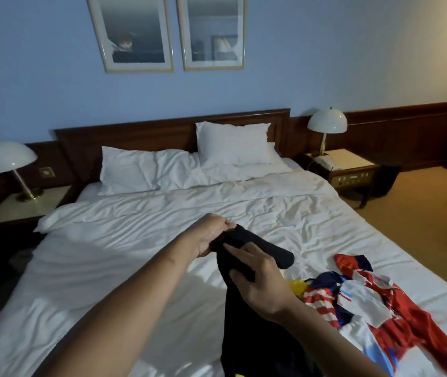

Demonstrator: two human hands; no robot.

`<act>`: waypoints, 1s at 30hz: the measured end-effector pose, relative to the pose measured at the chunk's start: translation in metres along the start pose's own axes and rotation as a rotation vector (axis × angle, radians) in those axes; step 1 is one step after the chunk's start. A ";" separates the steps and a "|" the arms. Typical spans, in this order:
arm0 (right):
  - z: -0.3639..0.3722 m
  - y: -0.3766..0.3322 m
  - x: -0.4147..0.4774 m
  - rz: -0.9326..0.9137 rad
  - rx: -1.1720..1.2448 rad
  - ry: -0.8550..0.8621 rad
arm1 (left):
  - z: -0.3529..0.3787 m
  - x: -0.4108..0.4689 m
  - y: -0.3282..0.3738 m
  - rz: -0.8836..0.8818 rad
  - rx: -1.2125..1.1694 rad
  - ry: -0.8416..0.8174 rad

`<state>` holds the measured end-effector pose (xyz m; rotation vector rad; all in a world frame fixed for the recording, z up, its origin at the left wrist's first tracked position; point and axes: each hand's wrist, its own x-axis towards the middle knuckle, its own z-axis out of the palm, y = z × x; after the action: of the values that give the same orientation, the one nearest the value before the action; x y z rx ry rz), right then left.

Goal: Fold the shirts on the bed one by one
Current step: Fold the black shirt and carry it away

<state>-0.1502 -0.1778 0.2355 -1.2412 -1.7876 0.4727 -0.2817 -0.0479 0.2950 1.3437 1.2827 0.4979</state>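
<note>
A black shirt (pixel 252 330) hangs in front of me above the white bed (pixel 124 268). My left hand (pixel 212 235) grips its top edge near the middle of the bed. My right hand (pixel 260 278) pinches the black cloth a little lower and to the right, with its fingers spread over the fabric. A black sleeve sticks out to the right of my right hand. A heap of red, white and blue shirts (pixel 374 303) lies crumpled on the bed's right side, beside the black shirt.
Two white pillows (pixel 233 142) lean against the dark wooden headboard (pixel 146 134). Nightstands with dome lamps (pixel 327 123) stand on both sides. The floor lies to the right of the bed.
</note>
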 end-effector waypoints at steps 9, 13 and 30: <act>0.060 -0.041 0.007 0.373 -0.035 0.495 | -0.101 -0.086 0.004 0.163 -0.130 -0.230; 0.061 -0.045 0.049 0.356 0.067 0.273 | -0.150 -0.113 0.015 0.242 -0.141 -0.246; 0.075 -0.200 0.191 -0.093 0.103 0.151 | -0.201 -0.153 -0.028 0.642 0.588 0.635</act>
<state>-0.3438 -0.0807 0.4237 -1.0883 -1.6644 0.4026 -0.5148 -0.1030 0.3799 2.2313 1.5564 1.1157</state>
